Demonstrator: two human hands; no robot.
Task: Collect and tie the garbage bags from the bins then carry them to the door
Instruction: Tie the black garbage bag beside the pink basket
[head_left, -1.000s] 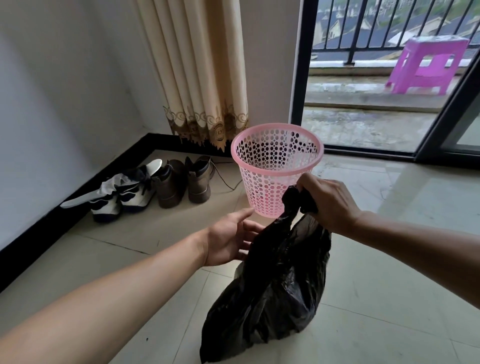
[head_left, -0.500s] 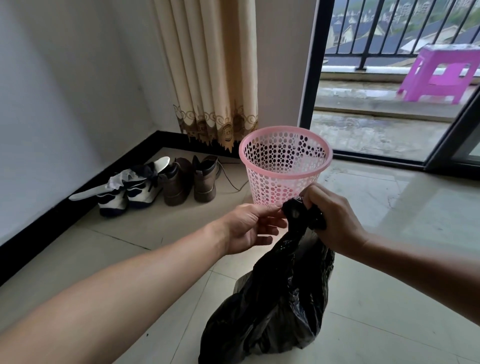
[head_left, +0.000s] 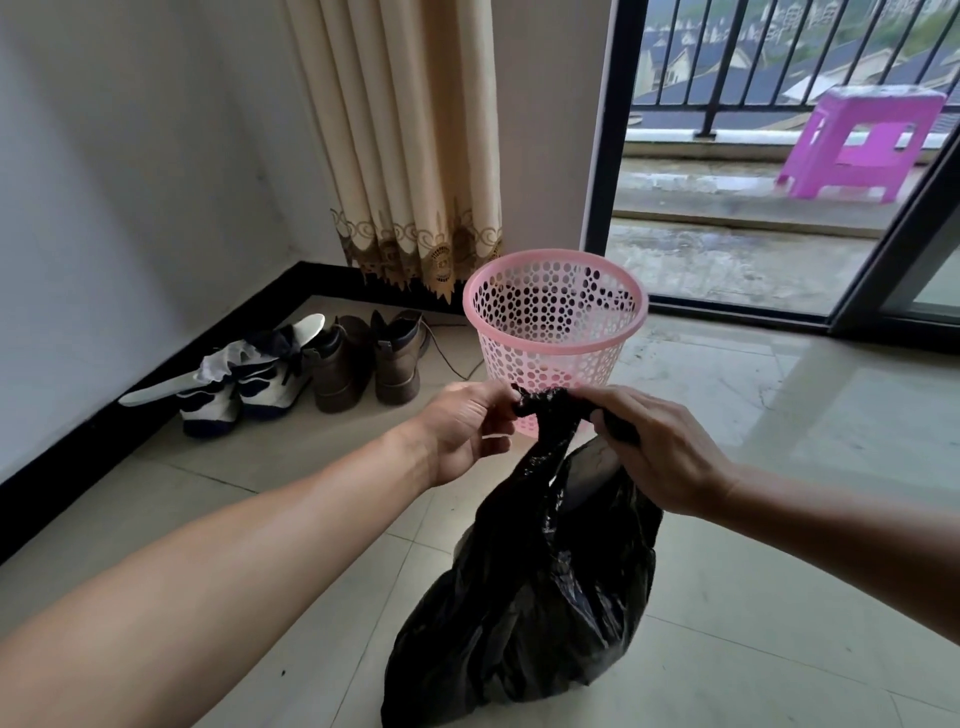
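Item: black garbage bag (head_left: 530, 597), neck held in both my grips.
Left grip (head_left: 467, 431) pinches one end of the neck, right grip (head_left: 660, 452) grasps the other; bag body below them, pink bin (head_left: 556, 332) just beyond.

Both bare forearms reach forward from the lower corners and meet mid-frame. The left grip (head_left: 462, 431), palm turned inward, pinches the neck of the black bag (head_left: 535, 597) at its fingertips. The right grip (head_left: 660, 452), knuckles up, curls its fingers round the same neck.
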